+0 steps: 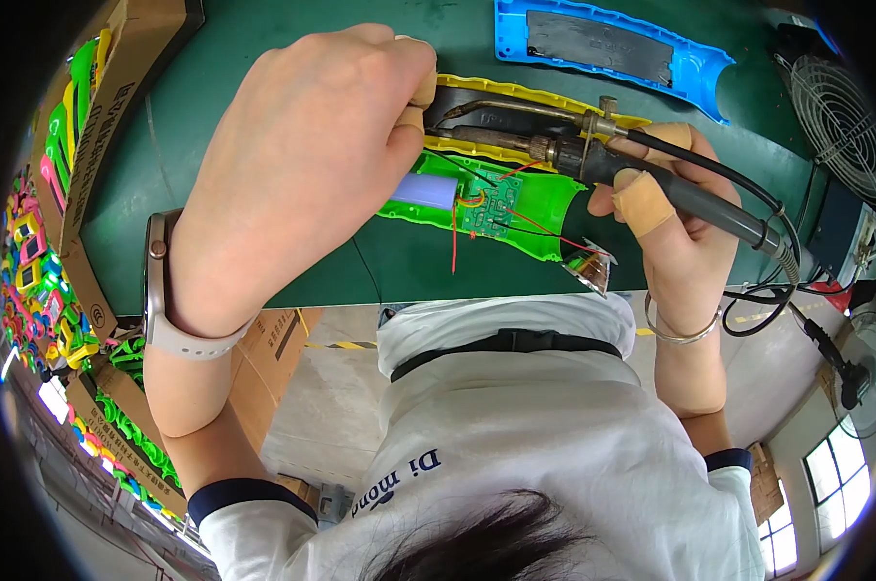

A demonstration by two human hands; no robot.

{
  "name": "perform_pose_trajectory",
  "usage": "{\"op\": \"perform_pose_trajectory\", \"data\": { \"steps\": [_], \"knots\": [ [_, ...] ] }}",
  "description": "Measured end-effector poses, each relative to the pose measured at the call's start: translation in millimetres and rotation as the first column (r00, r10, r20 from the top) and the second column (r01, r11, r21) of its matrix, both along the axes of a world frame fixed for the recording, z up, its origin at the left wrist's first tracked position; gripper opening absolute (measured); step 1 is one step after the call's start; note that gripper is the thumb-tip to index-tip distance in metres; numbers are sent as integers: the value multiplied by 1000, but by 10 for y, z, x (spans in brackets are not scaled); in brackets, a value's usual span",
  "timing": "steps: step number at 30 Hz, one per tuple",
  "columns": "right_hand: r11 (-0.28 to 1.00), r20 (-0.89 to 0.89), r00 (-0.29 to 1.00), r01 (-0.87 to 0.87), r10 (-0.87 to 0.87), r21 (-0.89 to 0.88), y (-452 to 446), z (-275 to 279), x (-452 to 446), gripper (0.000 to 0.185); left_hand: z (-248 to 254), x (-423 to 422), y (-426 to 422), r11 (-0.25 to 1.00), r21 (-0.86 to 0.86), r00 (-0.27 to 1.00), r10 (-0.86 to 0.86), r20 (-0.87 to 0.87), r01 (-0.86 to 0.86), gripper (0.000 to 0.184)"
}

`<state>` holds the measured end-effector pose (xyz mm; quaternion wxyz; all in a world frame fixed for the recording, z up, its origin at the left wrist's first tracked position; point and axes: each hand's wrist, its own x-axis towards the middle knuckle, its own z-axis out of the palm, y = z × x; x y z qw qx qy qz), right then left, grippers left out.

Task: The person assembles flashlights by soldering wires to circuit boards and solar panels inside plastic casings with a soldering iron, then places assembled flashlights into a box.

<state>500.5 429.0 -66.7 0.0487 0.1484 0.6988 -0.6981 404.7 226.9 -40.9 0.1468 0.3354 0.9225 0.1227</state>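
Note:
My left hand (312,145) is closed, fingertips pinched at the yellow shell's left part; what they hold is hidden. My right hand (670,213) grips a soldering iron (719,206), whose metal feed tube and tip point left toward my left fingertips. The yellow shell (554,100) with a dark inside lies behind the iron. Nearer me, a green shell (554,198) holds a purple cylinder (426,190) and a green circuit board (501,198) with red and black wires. A shiny cone-shaped reflector (590,269) sits by its right end.
A blue shell (511,34) with a dark panel lies at the back of the green table (264,29). Cardboard boxes (94,145) with colourful parts stand left. On the right are a round fan grille (835,126) and black cables (796,261).

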Motion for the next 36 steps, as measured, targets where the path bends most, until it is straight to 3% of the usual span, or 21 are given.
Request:
{"op": "perform_pose_trajectory", "data": {
  "steps": [4,10,13,16,19,26,36],
  "knots": [
    [997,-27,999,-22,24,71,-6,-40,-5,23,1,-7,-1,1000,-7,1000,-7,3,7,7],
    [999,34,999,-16,15,39,-34,1,-12,23,0,-4,1,1000,-7,1000,-9,-3,9,7],
    [992,-77,993,-80,87,95,7,-77,5,23,2,1,2,1000,-11,1000,-11,-7,11,7],
    [998,-31,998,-53,55,43,-29,-4,-2,23,8,3,8,1000,-18,1000,-10,-7,10,7],
    [983,38,998,60,-55,-171,7,22,0,22,11,1,12,1000,-26,1000,-6,-9,6,7],
    [976,-50,978,196,-201,-98,160,15,105,23,13,3,12,1000,-23,1000,-10,-15,10,7],
    [975,-153,965,201,-214,-91,240,-30,149,28,33,23,34,997,-73,997,-24,-76,18,6]
  ]
}}
